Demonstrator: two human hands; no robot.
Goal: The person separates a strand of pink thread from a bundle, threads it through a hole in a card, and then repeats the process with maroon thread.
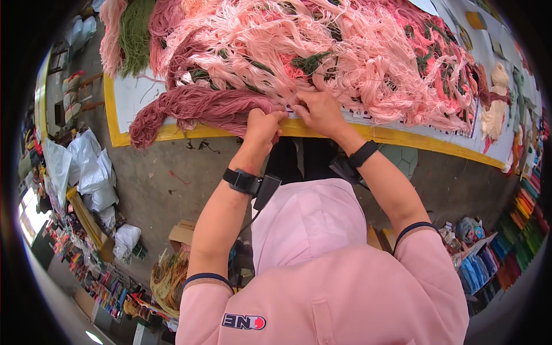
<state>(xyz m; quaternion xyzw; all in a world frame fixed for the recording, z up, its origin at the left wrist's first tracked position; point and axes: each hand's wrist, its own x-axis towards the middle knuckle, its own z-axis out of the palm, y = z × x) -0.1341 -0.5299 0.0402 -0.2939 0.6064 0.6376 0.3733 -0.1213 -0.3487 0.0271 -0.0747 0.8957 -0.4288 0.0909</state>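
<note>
Yarn heap [322,57] lies on the table [135,98]. Both hands [261,129] [319,109] rest at the heap's near edge, left hand beside right. Bags [86,169] lie on the floor left of the table.

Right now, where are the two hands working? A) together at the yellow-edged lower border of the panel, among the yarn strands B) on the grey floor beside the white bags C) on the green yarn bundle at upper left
A: the left hand and right hand meet at the yellow border, fingers among the pale pink yarn beside the dark rose bundle.
</note>
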